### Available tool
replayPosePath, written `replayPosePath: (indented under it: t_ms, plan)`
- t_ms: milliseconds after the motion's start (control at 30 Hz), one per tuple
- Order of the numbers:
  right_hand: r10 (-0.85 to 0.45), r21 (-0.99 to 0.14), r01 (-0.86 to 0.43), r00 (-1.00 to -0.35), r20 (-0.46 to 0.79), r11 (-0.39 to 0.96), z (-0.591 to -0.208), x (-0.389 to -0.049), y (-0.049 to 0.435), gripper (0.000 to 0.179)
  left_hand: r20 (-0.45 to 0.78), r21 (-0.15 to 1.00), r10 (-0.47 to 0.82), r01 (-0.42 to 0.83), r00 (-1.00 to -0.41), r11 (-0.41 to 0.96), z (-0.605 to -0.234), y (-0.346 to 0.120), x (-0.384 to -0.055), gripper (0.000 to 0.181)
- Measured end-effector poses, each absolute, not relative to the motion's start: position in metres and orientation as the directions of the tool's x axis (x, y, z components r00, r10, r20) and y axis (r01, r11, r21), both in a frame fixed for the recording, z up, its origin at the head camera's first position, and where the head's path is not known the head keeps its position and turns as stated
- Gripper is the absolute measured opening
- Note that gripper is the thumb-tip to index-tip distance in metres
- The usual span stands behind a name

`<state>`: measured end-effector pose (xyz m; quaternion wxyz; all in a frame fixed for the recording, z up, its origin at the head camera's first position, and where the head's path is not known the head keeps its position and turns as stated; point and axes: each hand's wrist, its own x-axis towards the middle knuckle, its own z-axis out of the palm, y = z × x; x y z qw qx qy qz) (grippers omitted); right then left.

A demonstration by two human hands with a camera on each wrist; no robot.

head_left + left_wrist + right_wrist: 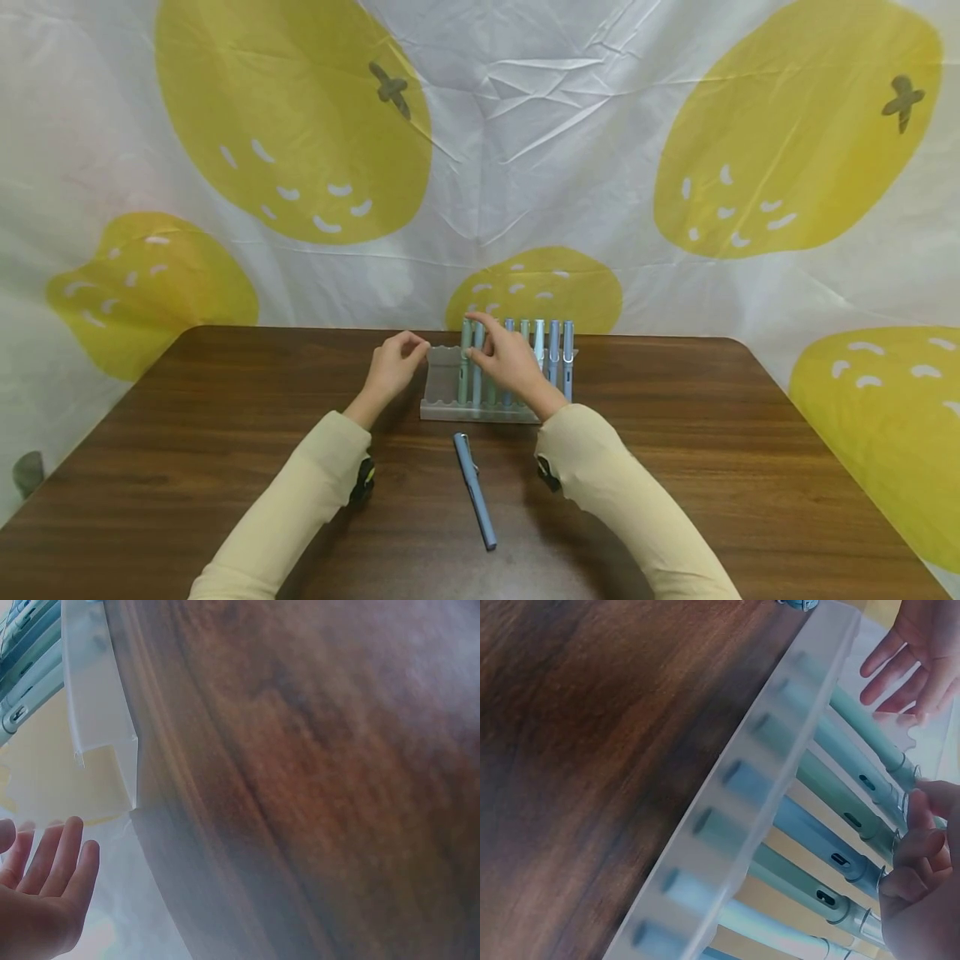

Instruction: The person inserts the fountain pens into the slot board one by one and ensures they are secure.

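Observation:
A clear scalloped pen rack (442, 411) stands toward the back of the table, with several blue and green pens leaning upright in its slots. At its upper left corner, my left hand (392, 367) pinches the edge between thumb and forefinger; the other fingers spread loosely in the left wrist view. My right hand (513, 367) holds the leftmost green pen (463, 385), forefinger at its top end and thumb lower on its side. The pen's lower end sits in the rack's front ledge (780, 724). This hand hides part of the middle pens.
A capped blue pen (474, 492) lies on the brown wooden table (645, 467) in front of the rack, between the two forearms. Behind the table hangs a white cloth (525, 183) printed with large yellow fruit.

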<state>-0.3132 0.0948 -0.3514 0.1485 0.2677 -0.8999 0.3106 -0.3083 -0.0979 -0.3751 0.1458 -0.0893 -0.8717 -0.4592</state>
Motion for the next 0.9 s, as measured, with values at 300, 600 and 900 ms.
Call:
replayPosePath:
  t_ms: [300, 600, 900]
  plan:
    - [-0.372, -0.484, -0.526, -0.846, 0.382, 0.699, -0.3480, -0.3128, 0.0918, 0.052, 0.341, 0.774, 0.025, 0.295, -0.940, 0.561, -0.3752, -0.0980, -0.3083, 0.020]
    - [-0.351, -0.464, -0.491, -0.865, 0.358, 0.737, -0.3453, -0.3122, 0.0892, 0.053, 0.339, 0.769, 0.020, 0.289, -0.941, 0.571, -0.3737, -0.0975, -0.3079, 0.020]
    - [-0.354, -0.446, -0.491, -0.864, 0.357, 0.748, -0.3451, -0.3124, 0.0900, 0.055, 0.346, 0.766, 0.020, 0.294, -0.938, 0.572, -0.3744, -0.0976, -0.3085, 0.020]
